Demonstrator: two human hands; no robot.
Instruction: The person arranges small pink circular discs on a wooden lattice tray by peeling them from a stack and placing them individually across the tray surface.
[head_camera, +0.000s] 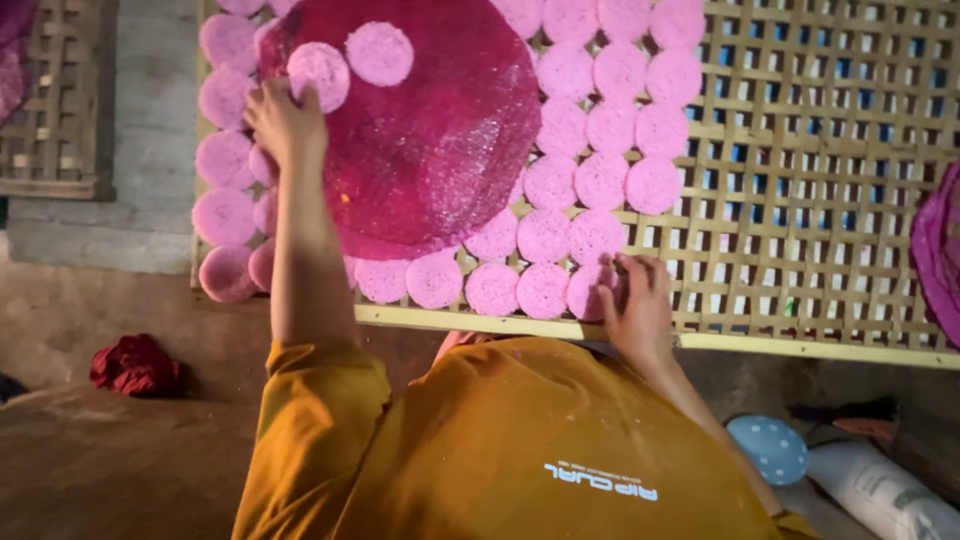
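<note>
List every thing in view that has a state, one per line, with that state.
Left hand: fingers spread on a small pink disc at the edge of the big round magenta tray.
Right hand: fingers pressing a small pink round disc on the woven bamboo lattice rack.
Pink discs: laid flat in rows; two lie on the tray.
Red cloth: crumpled on the floor.
Blue dotted lid: lying flat.

Rural home workshop for drying food: woven bamboo lattice rack (800, 180) covered in pink round wafers (600, 180), bare earthen floor (100, 460), rough concrete wall (150, 120).
</note>
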